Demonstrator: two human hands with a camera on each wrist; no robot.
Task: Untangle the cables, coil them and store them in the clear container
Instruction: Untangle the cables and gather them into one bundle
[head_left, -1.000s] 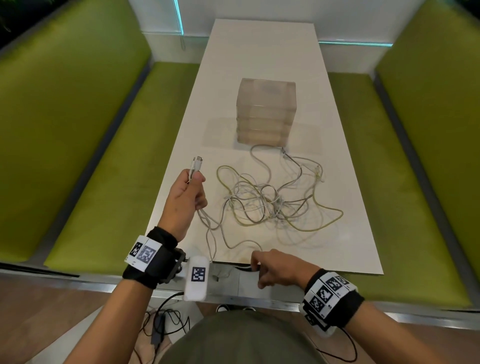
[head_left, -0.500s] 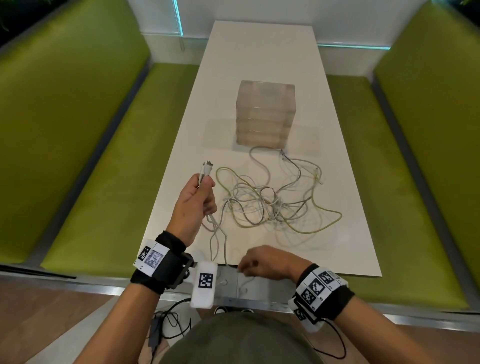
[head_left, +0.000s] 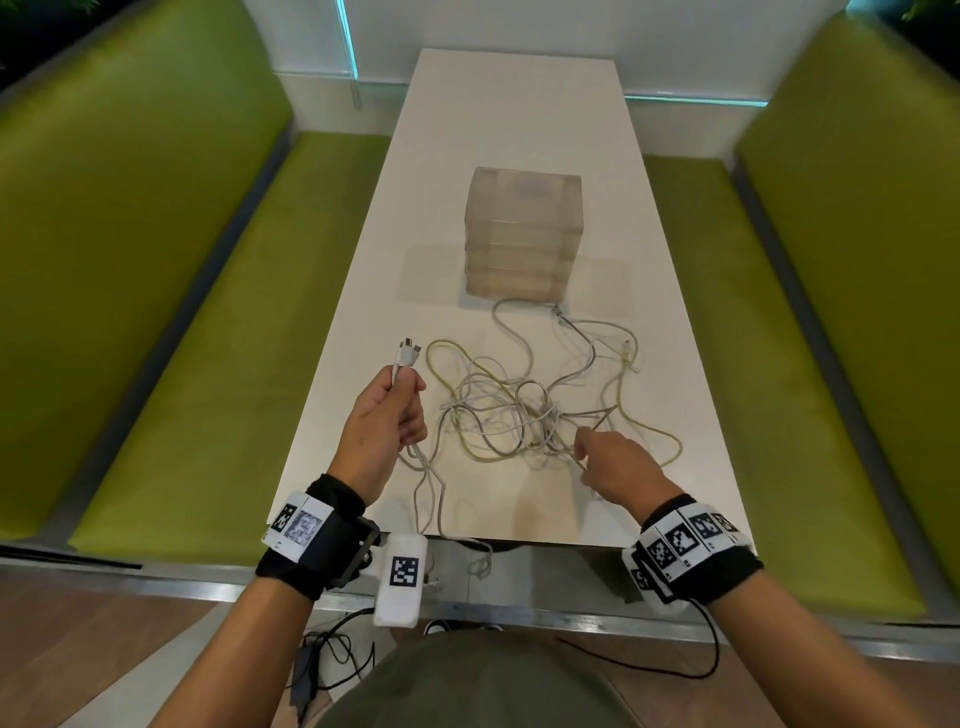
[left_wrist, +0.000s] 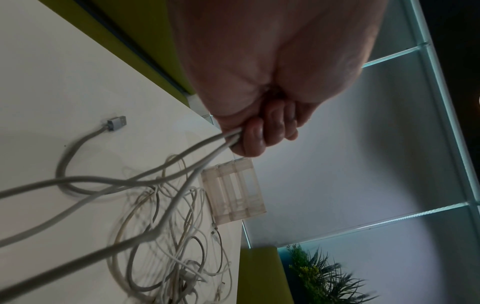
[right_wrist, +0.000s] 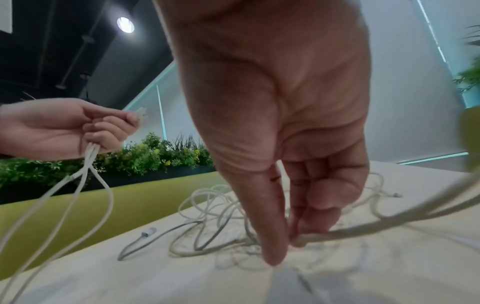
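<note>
The left hand (head_left: 387, 426) is closed in a fist around white cables, and 2 plugs (head_left: 409, 349) stick up out of the top of it; the strands hang down from the fist and go over the near edge of the table (head_left: 519, 104). The right hand (head_left: 615, 462) pinches a grey cable (right_wrist: 363, 228) between thumb and fingers at the near right side of the tangle (head_left: 524, 410), low over the table. The tangle of white, grey and yellowish cables lies on the table between the 2 hands and spreads out beyond them. The clear container (head_left: 524, 234) stands just behind the tangle, and 1 loop reaches its base. Green benches (head_left: 156, 260) run along both sides of the table.
</note>
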